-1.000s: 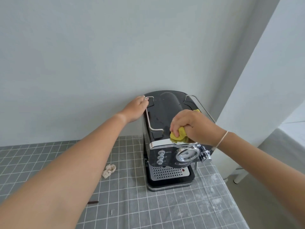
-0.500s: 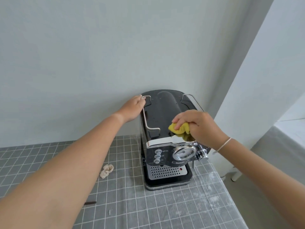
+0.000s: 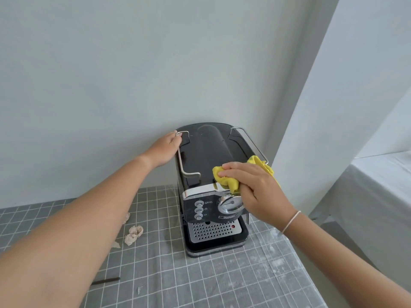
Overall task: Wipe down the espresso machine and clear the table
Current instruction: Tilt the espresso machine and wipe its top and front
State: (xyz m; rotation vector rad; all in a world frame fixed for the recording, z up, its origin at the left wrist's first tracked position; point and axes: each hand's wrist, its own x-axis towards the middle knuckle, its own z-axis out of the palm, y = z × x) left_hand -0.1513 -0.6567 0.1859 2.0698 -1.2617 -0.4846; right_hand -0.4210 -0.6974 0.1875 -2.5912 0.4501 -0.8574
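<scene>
Left hand (image 3: 165,148) reaches in from the lower left and rests against the rear left corner of the espresso machine (image 3: 206,165), its fingers curled over the end of the left chrome rail (image 3: 185,158) — whether they close fully around the wire cannot be told from this angle. To the left of the machine, on the grey grid-patterned table (image 3: 222,281), lies a crumpled scrap of pale paper (image 3: 134,234), with smaller pale bits beside it partly hidden by the left forearm. Nearer the camera than the machine, toward the front left, a thin dark stick (image 3: 105,281) lies flat on the cloth.

The machine itself stands against the wall at the far side of the table, black and glossy on top, with three buttons and a round chrome dial (image 3: 230,204) on its face and a perforated drip tray (image 3: 213,231) at its foot.

Right hand (image 3: 253,187) sits at the machine's front right top edge, fingers pressed together and bunched around a yellow cloth (image 3: 226,181) — the cloth is pushed against the top surface just above the chrome trim, with a loose corner trailing toward the right rail (image 3: 251,143). A thin white band (image 3: 291,221) circles the right wrist. White dusty smears mark the table to the right of the machine.
</scene>
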